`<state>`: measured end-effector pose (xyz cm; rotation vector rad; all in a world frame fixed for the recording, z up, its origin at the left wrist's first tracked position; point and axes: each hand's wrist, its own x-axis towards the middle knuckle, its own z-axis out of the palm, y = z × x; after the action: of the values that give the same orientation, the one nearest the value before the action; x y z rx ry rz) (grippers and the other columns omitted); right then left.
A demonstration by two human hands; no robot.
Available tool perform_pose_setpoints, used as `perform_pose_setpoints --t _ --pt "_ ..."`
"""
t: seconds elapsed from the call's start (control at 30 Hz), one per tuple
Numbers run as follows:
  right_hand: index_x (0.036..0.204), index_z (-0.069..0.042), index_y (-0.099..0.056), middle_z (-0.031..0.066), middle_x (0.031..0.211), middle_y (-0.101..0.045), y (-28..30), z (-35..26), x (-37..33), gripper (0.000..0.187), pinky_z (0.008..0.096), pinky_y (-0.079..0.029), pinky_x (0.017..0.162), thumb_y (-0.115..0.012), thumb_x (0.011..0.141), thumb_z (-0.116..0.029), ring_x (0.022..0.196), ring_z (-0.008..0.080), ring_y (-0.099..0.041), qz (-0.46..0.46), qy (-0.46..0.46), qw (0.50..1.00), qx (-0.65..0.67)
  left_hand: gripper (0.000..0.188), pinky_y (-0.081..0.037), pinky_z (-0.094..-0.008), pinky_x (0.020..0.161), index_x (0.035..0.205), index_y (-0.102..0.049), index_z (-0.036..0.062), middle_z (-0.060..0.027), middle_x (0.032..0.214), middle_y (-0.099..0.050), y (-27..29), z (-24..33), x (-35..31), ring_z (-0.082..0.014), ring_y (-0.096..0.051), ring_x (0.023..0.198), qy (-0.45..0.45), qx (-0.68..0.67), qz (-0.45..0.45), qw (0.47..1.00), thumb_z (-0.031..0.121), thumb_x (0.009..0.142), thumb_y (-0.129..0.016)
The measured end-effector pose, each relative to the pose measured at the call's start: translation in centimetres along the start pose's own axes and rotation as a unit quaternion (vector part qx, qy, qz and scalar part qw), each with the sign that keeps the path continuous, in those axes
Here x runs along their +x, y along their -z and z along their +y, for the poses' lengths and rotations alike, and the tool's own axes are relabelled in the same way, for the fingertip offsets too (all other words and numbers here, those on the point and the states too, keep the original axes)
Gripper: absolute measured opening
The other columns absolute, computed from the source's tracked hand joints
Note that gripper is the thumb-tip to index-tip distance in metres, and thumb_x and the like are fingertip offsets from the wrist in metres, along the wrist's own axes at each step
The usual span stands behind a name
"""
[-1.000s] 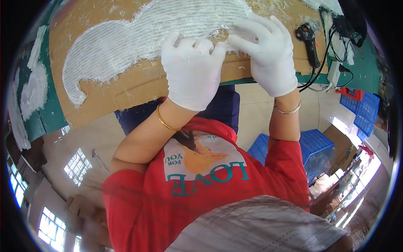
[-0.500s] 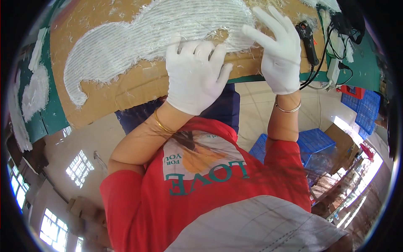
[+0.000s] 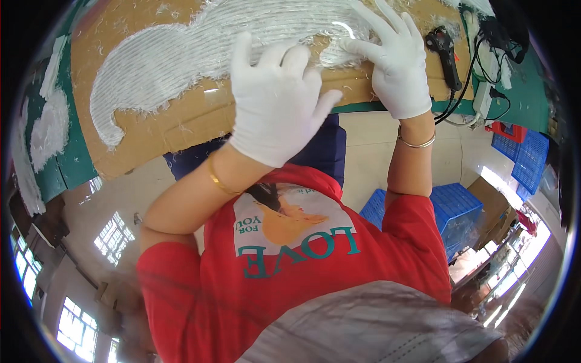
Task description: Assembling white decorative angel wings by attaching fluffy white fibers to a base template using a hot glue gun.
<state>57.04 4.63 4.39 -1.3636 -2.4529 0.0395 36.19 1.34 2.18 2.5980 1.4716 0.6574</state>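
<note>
A ribbed white fibre sheet [image 3: 163,66] with frayed edges and a curved, hooked left end lies on a piece of brown cardboard [image 3: 175,130]. Over its near edge is my white-gloved left hand [image 3: 275,103], thumb out and fingers apart, holding nothing I can see. My gloved right hand [image 3: 399,72] is at the sheet's right part, its fingers spread and its thumb reaching left to the fibres. Beside that thumb, the sheet's edge is notched, with cardboard showing through. Whether the right fingertips press on the sheet cannot be made out.
A black-handled tool [image 3: 445,57] with a cable lies on the cardboard's right side, near a white power strip [image 3: 482,103]. Loose white fibre scraps [image 3: 51,130] rest on the green table [image 3: 77,154] at left. Blue crates [image 3: 454,212] stand on the floor at right.
My right hand has shifted slightly left, its thumb now lower against the fibres by the notch. My left hand has lifted a little, its fingers more bent.
</note>
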Motion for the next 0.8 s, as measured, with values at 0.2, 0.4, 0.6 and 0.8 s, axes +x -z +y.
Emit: perform_pose_setpoints --t 0.2,0.4,0.6,0.8 --pt "0.102 -0.013 -0.073 0.0170 0.141 -0.061 -8.3 3.9 -0.9 0.036 0.0590 -0.036 0.111 -0.057 0.076 0.005 0.134 0.0439 -0.051 0.350 0.163 0.874 0.294 0.018 -0.048 -0.0476 0.099 0.099 -0.070 0.0064 -0.0107 0.094 -0.067 2.1 -2.7 5.9 -0.0294 -0.064 0.087 -0.206 0.006 0.011 0.979 0.018 0.089 -0.060" --pt "0.110 -0.016 -0.076 0.0129 0.142 -0.063 -2.7 1.3 -2.6 0.051 0.0504 -0.036 0.116 -0.050 0.077 0.013 0.136 0.0391 -0.053 0.107 -0.011 0.994 0.027 0.015 -0.047 -0.0498 0.101 0.090 -0.069 0.0066 -0.0114 0.090 -0.066 0.2 -4.8 8.2 -0.0290 -0.064 0.088 -0.265 0.064 -0.033 0.962 0.019 0.088 -0.061" --pt "0.112 -0.013 -0.077 0.0149 0.142 -0.062 0.3 1.9 -2.9 0.052 0.0531 -0.037 0.115 -0.049 0.075 0.011 0.135 0.0410 -0.053 0.136 -0.031 0.990 0.002 0.014 -0.050 -0.0476 0.090 0.089 -0.068 0.0067 -0.0104 0.082 -0.064 -4.6 -7.6 9.1 -0.0291 -0.062 0.084 -0.404 0.113 0.259 0.870 0.018 0.086 -0.060" --pt "0.118 -0.015 -0.075 0.0133 0.142 -0.062 -2.0 -0.4 -1.2 0.061 0.0537 -0.039 0.112 -0.050 0.070 0.012 0.131 0.0429 -0.054 0.064 0.007 0.998 -0.022 0.012 -0.049 -0.0419 0.078 0.084 -0.064 0.0090 -0.0081 0.082 -0.062 -0.6 -6.8 8.2 -0.0269 -0.060 0.080 -0.344 0.099 -0.037 0.933 0.020 0.081 -0.061"
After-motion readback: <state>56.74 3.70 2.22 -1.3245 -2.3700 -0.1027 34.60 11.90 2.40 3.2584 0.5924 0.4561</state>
